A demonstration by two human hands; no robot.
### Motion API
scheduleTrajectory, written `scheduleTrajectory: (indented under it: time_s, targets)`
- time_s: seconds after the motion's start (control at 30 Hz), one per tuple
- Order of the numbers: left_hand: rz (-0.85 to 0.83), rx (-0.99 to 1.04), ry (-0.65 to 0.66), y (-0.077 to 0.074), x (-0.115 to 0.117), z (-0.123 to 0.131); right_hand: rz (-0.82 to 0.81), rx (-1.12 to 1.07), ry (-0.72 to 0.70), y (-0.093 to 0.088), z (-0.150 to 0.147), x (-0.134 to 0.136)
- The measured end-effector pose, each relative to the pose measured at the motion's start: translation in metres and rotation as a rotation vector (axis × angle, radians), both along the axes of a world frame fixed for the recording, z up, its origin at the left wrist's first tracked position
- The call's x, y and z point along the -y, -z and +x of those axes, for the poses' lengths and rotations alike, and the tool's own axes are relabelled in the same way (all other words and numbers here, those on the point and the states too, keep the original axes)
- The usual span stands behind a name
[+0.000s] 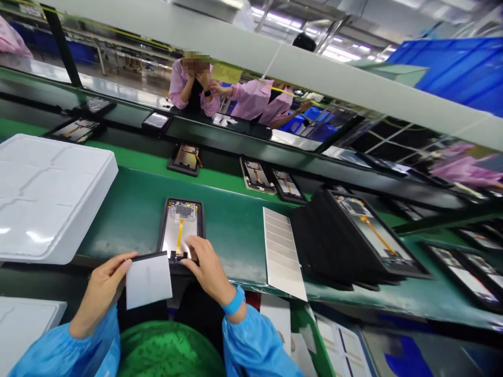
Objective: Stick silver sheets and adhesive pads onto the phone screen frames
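Note:
On the green bench in front of me lies an opened tablet [169, 230] in a black tray, with its circuit board and an orange ribbon cable showing. My left hand [108, 280] pinches a flat pale battery [149, 281] by its upper left corner. A black strip runs along the battery's top edge, and it hangs tilted just in front of the tablet. My right hand [208, 269] is curled over the tablet's lower right part, thumb and fingers on it near the black piece at its lower end. The fingertips are partly blurred.
A stack of white plastic trays [51, 193] stands at left. To the right are a strip of pale labels [281, 248] and a leaning stack of black trays with an opened tablet [373, 230] on top. More tablets [256, 175] lie on the belt beyond. People in pink [192, 89] sit opposite.

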State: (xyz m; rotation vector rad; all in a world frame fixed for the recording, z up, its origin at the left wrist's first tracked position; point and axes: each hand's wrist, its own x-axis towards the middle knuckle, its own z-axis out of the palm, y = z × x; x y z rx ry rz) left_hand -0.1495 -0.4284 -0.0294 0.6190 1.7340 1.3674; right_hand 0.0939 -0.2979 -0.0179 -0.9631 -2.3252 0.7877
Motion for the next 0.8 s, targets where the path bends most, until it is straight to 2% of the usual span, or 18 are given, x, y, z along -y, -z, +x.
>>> scheduleTrajectory:
  time_s: [0.1,0.23,0.43,0.6,0.7,0.8]
  targets:
    - [-0.033,-0.018,0.001,0.000,-0.005,-0.021,0.142,0.144,-0.100,0.013,-0.017,-0.027]
    - [-0.032,-0.023,0.091,0.004,-0.023,-0.029,0.223,0.203,-0.129,0.028,-0.029,-0.045]
    - [-0.033,-0.033,0.234,0.001,-0.056,-0.021,0.206,0.257,-0.154,0.022,-0.029,-0.054]
    - [-0.055,-0.079,0.313,0.002,-0.066,-0.025,0.160,0.199,-0.174,0.024,-0.037,-0.064]
    - [-0.072,-0.111,0.346,0.005,-0.067,-0.029,0.045,0.021,-0.111,0.031,-0.043,-0.076]
    - [-0.064,-0.138,0.347,0.007,-0.073,-0.027,-0.284,-0.244,0.044,0.035,-0.043,-0.089]
